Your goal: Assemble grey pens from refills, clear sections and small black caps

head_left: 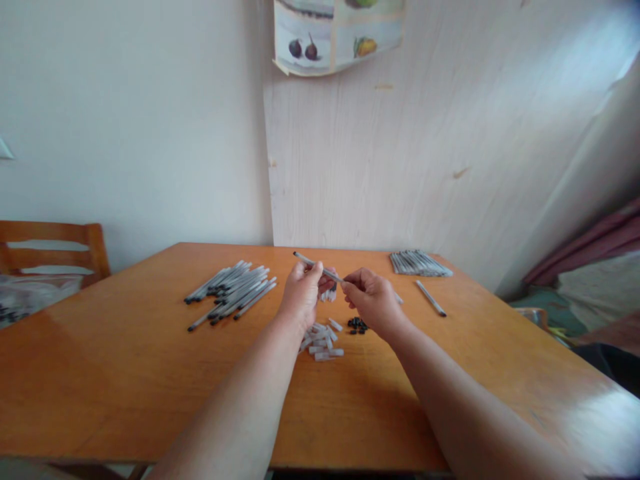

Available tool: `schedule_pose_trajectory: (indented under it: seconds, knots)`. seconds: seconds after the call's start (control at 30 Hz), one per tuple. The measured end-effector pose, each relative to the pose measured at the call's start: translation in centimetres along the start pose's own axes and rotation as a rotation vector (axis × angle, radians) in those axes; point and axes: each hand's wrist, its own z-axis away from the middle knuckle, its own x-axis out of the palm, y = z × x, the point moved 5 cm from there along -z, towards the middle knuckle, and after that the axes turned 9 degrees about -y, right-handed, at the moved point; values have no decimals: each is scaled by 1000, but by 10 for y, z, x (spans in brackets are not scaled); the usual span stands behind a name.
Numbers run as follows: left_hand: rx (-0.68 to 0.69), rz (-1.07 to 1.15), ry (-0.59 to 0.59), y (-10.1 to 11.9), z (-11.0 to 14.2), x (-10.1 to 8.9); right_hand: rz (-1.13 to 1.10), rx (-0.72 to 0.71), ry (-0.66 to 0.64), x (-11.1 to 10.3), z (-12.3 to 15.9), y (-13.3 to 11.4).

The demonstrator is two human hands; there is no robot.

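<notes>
My left hand (301, 291) is closed around a slim grey pen (313, 262), which slants down to the right above the table. The pen's black end points up and to the left. At its lower end, the fingertips of my right hand (370, 297) are pinched together; any small part between them is hidden. Below my hands lie a loose heap of clear caps (324, 339) and a small cluster of black plugs (357, 325). More pale pieces show partly behind my left hand.
Many grey pens with black ends (233, 290) lie piled on the left of the wooden table (200, 393). A single pen (431, 298) and a stack of pens (420, 263) are at the right. A chair (55, 253) with a plastic bag stands at the left.
</notes>
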Motion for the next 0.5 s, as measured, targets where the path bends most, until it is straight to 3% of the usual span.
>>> schedule_pose_trajectory:
  seconds: [0.3,0.5]
  knots:
    - [-16,5,30,-1,0,-2,-14,1,-12,2,-1,2]
    - [-23,-9,48,1,-2,-7,136,-45,-31,3,0,-4]
